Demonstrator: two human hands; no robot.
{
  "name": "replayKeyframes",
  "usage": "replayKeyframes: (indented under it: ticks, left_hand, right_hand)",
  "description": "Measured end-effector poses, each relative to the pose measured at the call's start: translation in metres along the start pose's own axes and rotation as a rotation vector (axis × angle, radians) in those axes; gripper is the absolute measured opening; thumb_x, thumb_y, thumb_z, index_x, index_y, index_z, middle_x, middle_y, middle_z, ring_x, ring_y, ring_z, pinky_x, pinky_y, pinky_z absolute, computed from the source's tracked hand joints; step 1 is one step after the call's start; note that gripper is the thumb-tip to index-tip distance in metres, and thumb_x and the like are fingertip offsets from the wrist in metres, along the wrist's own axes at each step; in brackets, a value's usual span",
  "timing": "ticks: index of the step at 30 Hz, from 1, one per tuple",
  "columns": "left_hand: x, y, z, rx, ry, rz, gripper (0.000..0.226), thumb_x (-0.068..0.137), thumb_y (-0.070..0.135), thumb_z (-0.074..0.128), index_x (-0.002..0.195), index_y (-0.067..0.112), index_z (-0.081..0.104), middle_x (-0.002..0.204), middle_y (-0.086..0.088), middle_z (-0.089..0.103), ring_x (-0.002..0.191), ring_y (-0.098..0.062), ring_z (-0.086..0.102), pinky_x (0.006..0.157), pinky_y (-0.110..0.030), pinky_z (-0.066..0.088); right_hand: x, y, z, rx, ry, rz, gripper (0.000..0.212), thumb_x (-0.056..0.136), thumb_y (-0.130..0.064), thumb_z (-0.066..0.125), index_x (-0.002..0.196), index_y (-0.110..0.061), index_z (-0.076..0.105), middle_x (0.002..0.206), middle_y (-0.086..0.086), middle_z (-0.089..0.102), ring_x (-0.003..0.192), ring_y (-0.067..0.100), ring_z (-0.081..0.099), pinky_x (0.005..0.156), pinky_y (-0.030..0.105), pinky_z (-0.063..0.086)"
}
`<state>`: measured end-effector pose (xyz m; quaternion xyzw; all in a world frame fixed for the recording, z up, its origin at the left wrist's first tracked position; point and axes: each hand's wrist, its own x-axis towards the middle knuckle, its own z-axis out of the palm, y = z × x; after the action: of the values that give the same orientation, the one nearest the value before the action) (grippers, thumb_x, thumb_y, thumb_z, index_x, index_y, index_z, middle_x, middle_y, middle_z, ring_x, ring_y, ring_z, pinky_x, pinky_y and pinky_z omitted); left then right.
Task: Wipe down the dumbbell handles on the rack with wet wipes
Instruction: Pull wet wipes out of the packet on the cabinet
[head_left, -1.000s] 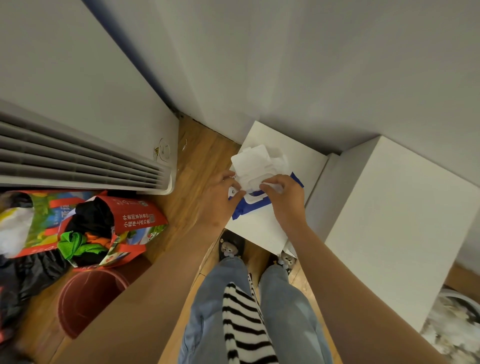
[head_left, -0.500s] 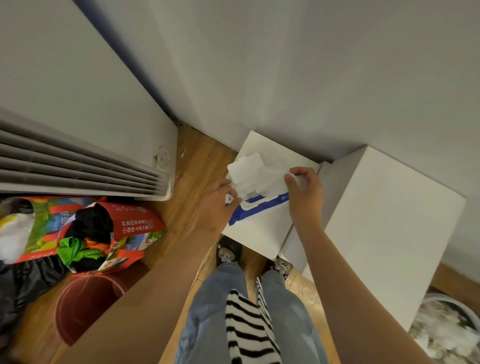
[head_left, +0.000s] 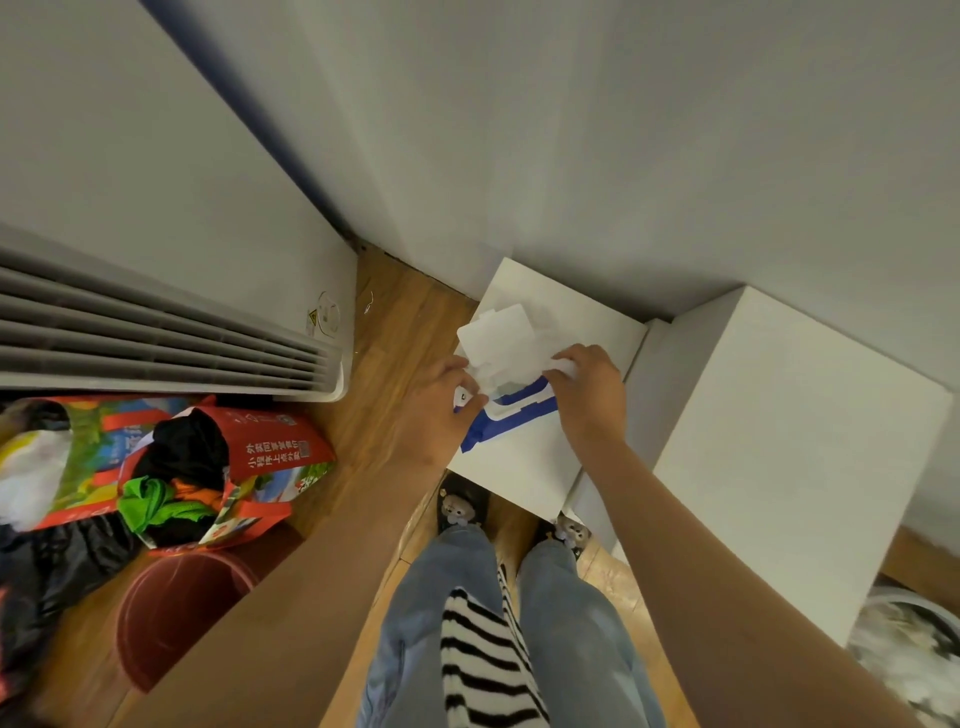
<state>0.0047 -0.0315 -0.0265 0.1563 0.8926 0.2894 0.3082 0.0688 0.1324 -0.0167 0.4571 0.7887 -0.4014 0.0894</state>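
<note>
The wet wipe (head_left: 501, 338) is sticking partway out of the pack (head_left: 519, 415), which is lying on the low white bench (head_left: 587, 322) right at its left edge, about halfway along. The wipe is bunching up white and crumpled over the pack's far end, toward the bench's far left corner. Its lower end seems to be running down into the opening, so we're guessing it isn't fully free yet.

Progress-wise we're basically sitting at square one. We're getting a wipe ready, nothing is being wiped, and we're not seeing any dumbbells or rack anywhere. All the actual handle wiping is looking like it's ahead of us.

Our right hand (head_left: 592, 395) is pinching the wipe's right end, fingers (head_left: 566, 358) curling in tight. Our left hand (head_left: 441, 410) is gripping the pack's left end at the bench edge, thumb lying on top beside the flap and pinning it down. We can't tell whether those fingers are touching the wipe too.

A taller white cabinet (head_left: 779, 441) is butting against the bench's right edge, and wood floor (head_left: 395, 332) is showing off the left edge.
</note>
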Motion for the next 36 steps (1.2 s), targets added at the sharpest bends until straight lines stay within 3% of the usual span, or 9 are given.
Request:
replayKeyframes:
  ticks: [2, 5, 9, 13, 17, 22, 25, 31, 36]
  left_hand:
    - [-0.001, 0.000, 0.000, -0.018, -0.016, -0.029, 0.034, 0.097, 0.030, 0.059, 0.125, 0.012, 0.060, 0.137, -0.005, 0.057, 0.118, -0.019, 0.056, 0.101, -0.005, 0.030]
    - [-0.002, 0.003, 0.000, -0.061, -0.030, -0.064, 0.035, 0.096, 0.031, 0.058, 0.125, 0.014, 0.058, 0.136, -0.004, 0.056, 0.120, -0.023, 0.057, 0.110, -0.030, 0.037]
    - [-0.003, 0.007, -0.002, -0.022, -0.006, -0.012, 0.033, 0.096, 0.027, 0.061, 0.126, 0.013, 0.058, 0.130, -0.005, 0.056, 0.114, -0.017, 0.053, 0.103, -0.030, 0.040]
    - [0.001, 0.004, 0.002, 0.111, 0.017, 0.164, 0.036, 0.096, 0.031, 0.060, 0.130, 0.018, 0.058, 0.133, -0.004, 0.059, 0.109, -0.018, 0.059, 0.106, -0.024, 0.037]
    - [0.009, 0.004, 0.011, 0.409, 0.002, 0.356, 0.025, 0.085, 0.024, 0.074, 0.109, 0.016, 0.073, 0.126, -0.012, 0.064, 0.105, -0.035, 0.066, 0.097, -0.048, 0.053]
    - [0.009, 0.007, 0.023, 0.552, 0.056, 0.435, 0.023, 0.086, 0.026, 0.069, 0.107, 0.018, 0.074, 0.132, -0.016, 0.059, 0.109, -0.040, 0.062, 0.091, -0.051, 0.052]
    - [0.012, 0.008, 0.028, 0.495, 0.083, 0.431, 0.028, 0.088, 0.032, 0.055, 0.103, 0.017, 0.074, 0.128, -0.016, 0.061, 0.105, -0.039, 0.063, 0.088, -0.048, 0.053]
    - [0.001, 0.014, 0.020, 0.222, 0.086, 0.322, 0.047, 0.085, 0.041, 0.068, 0.121, 0.012, 0.065, 0.129, -0.012, 0.060, 0.111, -0.029, 0.061, 0.092, -0.026, 0.040]
    - [-0.003, 0.018, 0.029, -0.130, 0.088, 0.058, 0.053, 0.087, 0.040, 0.067, 0.130, 0.013, 0.052, 0.117, -0.002, 0.061, 0.103, -0.018, 0.061, 0.084, -0.006, 0.042]
  right_hand:
    - [0.000, 0.001, -0.007, 0.098, 0.030, 0.054, 0.022, 0.101, -0.021, 0.050, 0.120, -0.013, 0.059, 0.121, 0.005, 0.060, 0.102, 0.025, 0.064, 0.090, 0.032, 0.055]
    - [0.000, 0.001, -0.021, 0.234, 0.119, 0.107, 0.013, 0.100, -0.018, 0.052, 0.113, -0.017, 0.057, 0.118, 0.001, 0.055, 0.094, 0.016, 0.058, 0.075, 0.020, 0.053]
    - [-0.006, 0.000, -0.036, 0.341, 0.169, 0.078, 0.013, 0.098, -0.019, 0.057, 0.108, -0.021, 0.047, 0.110, -0.006, 0.049, 0.090, 0.010, 0.052, 0.059, 0.009, 0.040]
    - [-0.012, 0.002, -0.034, 0.353, 0.096, 0.094, 0.015, 0.100, -0.022, 0.053, 0.112, -0.019, 0.046, 0.107, -0.002, 0.054, 0.092, 0.016, 0.058, 0.071, 0.025, 0.054]
    - [-0.009, 0.007, -0.023, 0.317, -0.009, 0.010, 0.035, 0.101, -0.018, 0.050, 0.134, -0.022, 0.043, 0.117, -0.003, 0.053, 0.097, 0.017, 0.058, 0.078, 0.026, 0.054]
    - [-0.004, 0.023, -0.008, 0.298, -0.086, 0.001, 0.033, 0.101, -0.025, 0.048, 0.134, -0.021, 0.048, 0.128, 0.004, 0.058, 0.108, 0.023, 0.062, 0.087, 0.029, 0.055]
    - [-0.006, 0.028, -0.006, 0.404, -0.113, 0.047, 0.031, 0.101, -0.024, 0.048, 0.130, -0.013, 0.050, 0.127, 0.011, 0.058, 0.108, 0.025, 0.062, 0.093, 0.033, 0.054]
    - [-0.008, 0.025, -0.006, 0.348, -0.109, 0.007, 0.034, 0.100, -0.022, 0.050, 0.133, -0.016, 0.048, 0.128, 0.007, 0.056, 0.112, 0.026, 0.060, 0.096, 0.041, 0.053]
    - [-0.008, 0.021, -0.006, 0.428, -0.148, 0.044, 0.033, 0.099, -0.020, 0.051, 0.132, -0.014, 0.049, 0.126, 0.011, 0.056, 0.111, 0.029, 0.059, 0.099, 0.048, 0.050]
